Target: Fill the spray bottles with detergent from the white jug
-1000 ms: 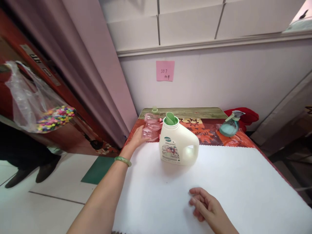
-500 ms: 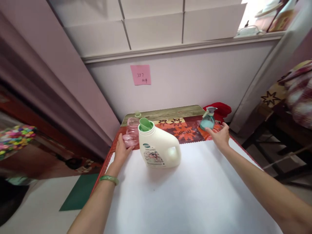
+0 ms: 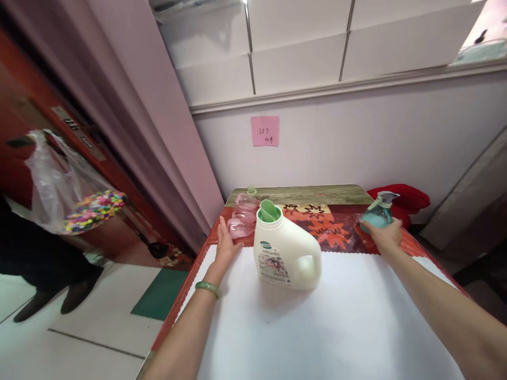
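A cream detergent jug (image 3: 291,256) with a green spout in its open neck stands upright on the white cloth. Behind it to the left is a clear pink bottle (image 3: 242,224) with bulging sections and a pale green top. My left hand (image 3: 226,248) is at that bottle's near left side, fingers stretched and thumb apart; whether it touches is hard to tell. On the right, my right hand (image 3: 386,236) is wrapped around a small spray bottle (image 3: 377,216) of teal liquid with a grey trigger head.
The white cloth (image 3: 336,327) covers the near part of a red patterned table (image 3: 328,232). A red item (image 3: 414,199) lies behind the right corner. At left, a plastic bag of colourful pieces (image 3: 95,211) hangs on a door, and a person's dark shoes (image 3: 81,290) are on the floor.
My right hand has closed around the spray bottle. My left hand stays beside the pink bottle. The view has turned left, bringing the hanging bag and a person's legs into sight.
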`<control>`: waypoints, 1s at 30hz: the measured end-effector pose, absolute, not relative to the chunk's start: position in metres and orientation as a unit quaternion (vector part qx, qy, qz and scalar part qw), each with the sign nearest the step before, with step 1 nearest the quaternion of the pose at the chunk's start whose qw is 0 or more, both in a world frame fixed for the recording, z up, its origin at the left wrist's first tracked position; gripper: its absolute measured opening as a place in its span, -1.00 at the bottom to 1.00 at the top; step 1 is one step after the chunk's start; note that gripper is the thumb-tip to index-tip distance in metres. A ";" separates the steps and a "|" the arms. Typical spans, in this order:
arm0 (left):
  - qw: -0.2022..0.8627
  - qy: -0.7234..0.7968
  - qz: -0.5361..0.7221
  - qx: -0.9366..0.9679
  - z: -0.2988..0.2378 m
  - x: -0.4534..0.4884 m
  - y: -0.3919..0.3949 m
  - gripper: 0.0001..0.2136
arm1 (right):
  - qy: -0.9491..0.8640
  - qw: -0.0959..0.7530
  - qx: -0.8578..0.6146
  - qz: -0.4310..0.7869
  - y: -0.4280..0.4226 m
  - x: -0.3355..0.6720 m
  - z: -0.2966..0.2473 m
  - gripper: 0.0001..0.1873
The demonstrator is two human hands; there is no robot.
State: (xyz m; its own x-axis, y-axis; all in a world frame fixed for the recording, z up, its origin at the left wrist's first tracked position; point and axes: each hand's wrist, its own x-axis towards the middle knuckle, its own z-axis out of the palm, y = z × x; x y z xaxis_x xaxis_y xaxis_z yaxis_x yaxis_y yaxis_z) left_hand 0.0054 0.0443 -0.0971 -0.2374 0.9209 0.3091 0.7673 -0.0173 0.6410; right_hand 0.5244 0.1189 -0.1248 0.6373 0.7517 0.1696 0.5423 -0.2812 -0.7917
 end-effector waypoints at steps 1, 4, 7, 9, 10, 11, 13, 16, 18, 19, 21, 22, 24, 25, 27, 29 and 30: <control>0.099 0.696 0.381 0.601 -0.093 0.005 0.035 0.19 | -0.383 0.439 -0.803 0.125 0.118 0.524 -0.121 0.15; 0.074 0.702 0.418 0.573 -0.075 0.004 -0.005 0.10 | -0.344 0.449 -0.815 0.125 0.104 0.519 -0.103 0.08; 0.067 0.696 0.487 0.523 -0.048 0.010 -0.060 -0.04 | -0.364 0.510 -0.775 0.079 0.071 0.510 -0.068 0.01; 0.057 0.685 0.543 0.483 -0.026 0.022 -0.097 -0.19 | -0.400 0.550 -0.732 0.045 0.039 0.502 -0.037 -0.04; 0.055 0.678 0.556 0.478 -0.014 0.032 -0.113 -0.31 | -0.426 0.556 -0.713 0.039 0.020 0.497 -0.021 -0.07; 0.067 0.671 0.557 0.484 -0.002 0.044 -0.127 -0.45 | -0.454 0.553 -0.697 0.047 0.000 0.491 -0.006 -0.09; 0.123 0.633 0.563 0.517 0.021 0.073 -0.148 -0.66 | -0.531 0.544 -0.642 0.103 -0.042 0.473 0.016 -0.01; 0.301 0.534 0.549 0.569 0.048 0.124 -0.164 -0.72 | -0.590 0.539 -0.538 0.267 -0.104 0.433 0.028 0.03; 0.430 0.455 0.532 0.570 0.058 0.154 -0.168 -0.66 | -0.612 0.497 -0.450 0.418 -0.140 0.402 0.024 -0.07; 0.487 0.412 0.526 0.563 0.060 0.167 -0.171 -0.62 | -0.613 0.486 -0.411 0.469 -0.155 0.387 0.021 -0.11; 0.556 0.363 0.522 0.535 0.062 0.185 -0.176 -0.58 | -0.610 0.469 -0.368 0.522 -0.179 0.364 0.016 -0.15; 0.572 0.358 0.532 0.512 0.061 0.191 -0.178 -0.58 | -0.605 0.469 -0.366 0.529 -0.187 0.355 0.015 -0.16; 0.571 0.370 0.569 0.462 0.060 0.196 -0.184 -0.61 | -0.598 0.476 -0.390 0.515 -0.198 0.345 0.012 -0.17; 0.562 0.375 0.588 0.444 0.060 0.196 -0.186 -0.62 | -0.595 0.480 -0.408 0.499 -0.201 0.343 0.011 -0.17; 0.546 0.370 0.610 0.439 0.061 0.193 -0.187 -0.66 | -0.586 0.489 -0.436 0.476 -0.204 0.342 0.008 -0.10; 0.543 0.347 0.618 0.450 0.063 0.189 -0.186 -0.72 | -0.551 0.518 -0.425 0.497 -0.205 0.340 0.004 0.00; 0.551 0.328 0.624 0.446 0.064 0.187 -0.184 -0.74 | -0.513 0.538 -0.405 0.532 -0.206 0.339 0.001 0.02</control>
State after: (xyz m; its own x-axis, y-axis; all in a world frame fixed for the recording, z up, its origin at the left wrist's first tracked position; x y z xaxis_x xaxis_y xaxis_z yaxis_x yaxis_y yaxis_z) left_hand 0.1874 -0.1838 0.0637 0.0043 0.9807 0.1953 -0.3947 -0.1778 0.9015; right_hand 0.3393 -0.2056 0.0012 -0.0916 0.9885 0.1205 -0.1571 0.1052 -0.9820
